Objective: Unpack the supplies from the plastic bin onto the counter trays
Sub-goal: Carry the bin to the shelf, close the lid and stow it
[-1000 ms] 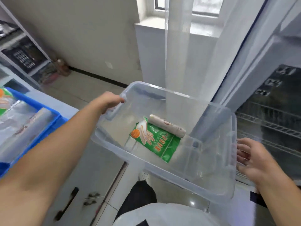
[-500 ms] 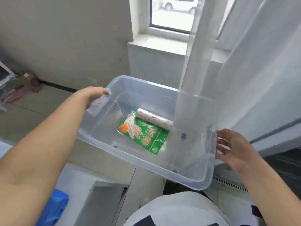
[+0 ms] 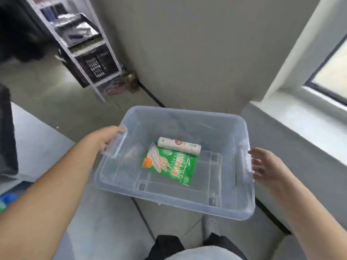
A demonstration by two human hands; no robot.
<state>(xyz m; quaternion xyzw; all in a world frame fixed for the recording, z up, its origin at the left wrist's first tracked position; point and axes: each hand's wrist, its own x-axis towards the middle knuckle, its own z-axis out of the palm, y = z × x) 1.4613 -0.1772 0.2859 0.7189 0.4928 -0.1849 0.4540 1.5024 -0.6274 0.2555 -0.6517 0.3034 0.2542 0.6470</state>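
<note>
I hold a clear plastic bin [image 3: 169,199] in the air in front of me. My left hand [image 3: 107,136] grips the handle on its left rim, fingers curled under it. My right hand [image 3: 262,167] is at the right rim with its fingers spread and fairly straight, at or just off the handle. On the bin's floor lie a green packet of disposable gloves [image 3: 169,163] and, touching its far edge, a white printed roll [image 3: 179,145]. The remainder of the bin's floor is bare.
A grey counter [image 3: 37,143] runs along the left, with a blue tray corner [image 3: 7,198] at the lower left edge. A metal shelf rack [image 3: 88,53] with crates stands at the back left. A window sill [image 3: 300,124] lies to the right. My legs are below the bin.
The view has swung left with the bin: the curtain and window are gone from the centre, and the shelf rack and counter show again. The left hand keeps its grip.
</note>
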